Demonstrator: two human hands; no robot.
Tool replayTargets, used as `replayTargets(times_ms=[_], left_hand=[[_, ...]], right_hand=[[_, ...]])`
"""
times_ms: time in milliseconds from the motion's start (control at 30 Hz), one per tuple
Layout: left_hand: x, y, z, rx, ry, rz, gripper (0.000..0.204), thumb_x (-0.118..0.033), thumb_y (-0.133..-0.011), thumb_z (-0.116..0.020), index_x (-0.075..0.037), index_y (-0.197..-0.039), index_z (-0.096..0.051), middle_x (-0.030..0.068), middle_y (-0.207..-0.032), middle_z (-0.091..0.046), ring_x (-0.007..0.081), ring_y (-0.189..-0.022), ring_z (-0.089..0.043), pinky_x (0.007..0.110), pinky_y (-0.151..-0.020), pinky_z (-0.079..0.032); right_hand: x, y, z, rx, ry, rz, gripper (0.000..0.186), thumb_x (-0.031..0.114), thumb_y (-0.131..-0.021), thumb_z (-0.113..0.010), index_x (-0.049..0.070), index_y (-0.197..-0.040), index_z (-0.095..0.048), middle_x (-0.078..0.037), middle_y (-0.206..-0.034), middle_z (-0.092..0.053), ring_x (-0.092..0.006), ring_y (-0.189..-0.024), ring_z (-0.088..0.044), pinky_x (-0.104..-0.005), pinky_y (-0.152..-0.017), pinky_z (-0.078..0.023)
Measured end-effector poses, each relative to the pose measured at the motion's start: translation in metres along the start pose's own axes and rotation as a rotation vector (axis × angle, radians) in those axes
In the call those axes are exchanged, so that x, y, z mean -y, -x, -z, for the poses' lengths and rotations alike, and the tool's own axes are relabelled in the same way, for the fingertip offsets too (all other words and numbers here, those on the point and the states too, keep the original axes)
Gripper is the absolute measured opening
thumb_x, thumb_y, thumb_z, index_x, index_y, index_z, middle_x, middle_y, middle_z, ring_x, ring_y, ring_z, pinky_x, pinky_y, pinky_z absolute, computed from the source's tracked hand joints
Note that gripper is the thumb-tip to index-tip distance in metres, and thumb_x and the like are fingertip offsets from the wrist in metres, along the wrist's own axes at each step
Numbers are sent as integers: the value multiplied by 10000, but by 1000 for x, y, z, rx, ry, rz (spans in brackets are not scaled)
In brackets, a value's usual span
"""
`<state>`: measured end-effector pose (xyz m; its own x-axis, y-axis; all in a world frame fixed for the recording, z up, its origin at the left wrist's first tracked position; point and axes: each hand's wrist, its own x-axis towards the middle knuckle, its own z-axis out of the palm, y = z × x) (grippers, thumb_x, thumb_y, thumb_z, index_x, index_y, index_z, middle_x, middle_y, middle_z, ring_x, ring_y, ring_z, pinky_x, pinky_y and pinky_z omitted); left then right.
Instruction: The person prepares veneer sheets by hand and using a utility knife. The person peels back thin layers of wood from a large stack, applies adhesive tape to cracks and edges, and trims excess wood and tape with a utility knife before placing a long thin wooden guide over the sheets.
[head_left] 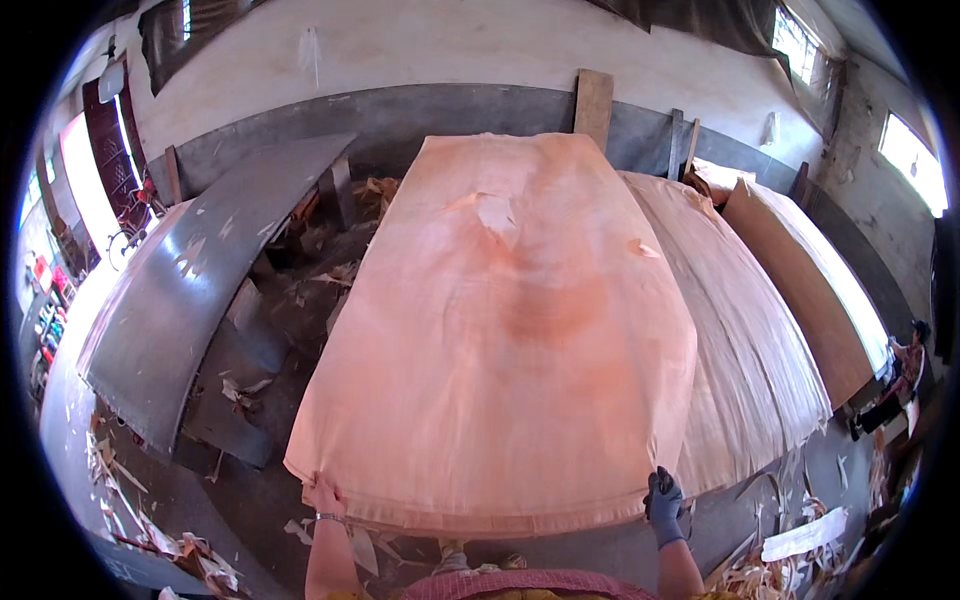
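A broad, pinkish-orange wood veneer sheet (480,400) lies over a stack in front of me. A ragged torn hole (497,215) shows toward its far end, and a small loose flap (642,248) lies near its right edge. My left hand (325,494), bare with a band at the wrist, is closed on the sheet's near left corner. At the near right corner my right hand (662,500), in a dark grey glove, pinches the edge, and the veneer puckers upward there. The layers beneath the sheet are mostly hidden.
Another veneer stack (740,320) adjoins on the right, with a brown board pile (800,290) beyond. On the left stands a grey metal-looking table (190,270). Veneer scraps (780,560) litter the floor. A person (900,370) is at the far right.
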<state>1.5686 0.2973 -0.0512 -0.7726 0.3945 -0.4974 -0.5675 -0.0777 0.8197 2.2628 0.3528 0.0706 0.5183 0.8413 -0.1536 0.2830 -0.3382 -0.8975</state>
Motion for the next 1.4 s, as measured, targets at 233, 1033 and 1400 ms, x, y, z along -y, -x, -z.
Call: replayTargets(times_ms=[233, 1033, 1400], left_hand=[[7, -5, 2, -155, -157, -31, 169, -235, -933, -603, -157, -819, -506, -29, -541, -398, 97, -375, -372, 256, -309, -266], [83, 24, 42, -119, -155, 205, 93, -83, -853, -692, -42, -837, -610, 50, -744, -641, 151, -603, -616, 271, -472, -470], [93, 27, 61, -253, -230, 225, 101, -64, -812, -682, -27, -782, -592, 78, -695, -623, 155, -501, -571, 252, -431, -436]], right_hand=[[-41, -16, -11, -27, 70, 2, 479, 330, -921, -650, 60, -1309, -570, -10, -550, -538, -105, -398, -482, -280, -389, -389], [-192, -47, -25, -19, 511, 404, 469, 280, -1004, -521, 155, -1449, -436, -104, -1214, -639, -165, -752, -626, -313, -625, -511], [-189, -17, -30, 67, 321, 181, 464, 200, -1017, -494, 135, -1467, -405, -102, -1337, -545, -162, -1084, -572, -269, -808, -482]])
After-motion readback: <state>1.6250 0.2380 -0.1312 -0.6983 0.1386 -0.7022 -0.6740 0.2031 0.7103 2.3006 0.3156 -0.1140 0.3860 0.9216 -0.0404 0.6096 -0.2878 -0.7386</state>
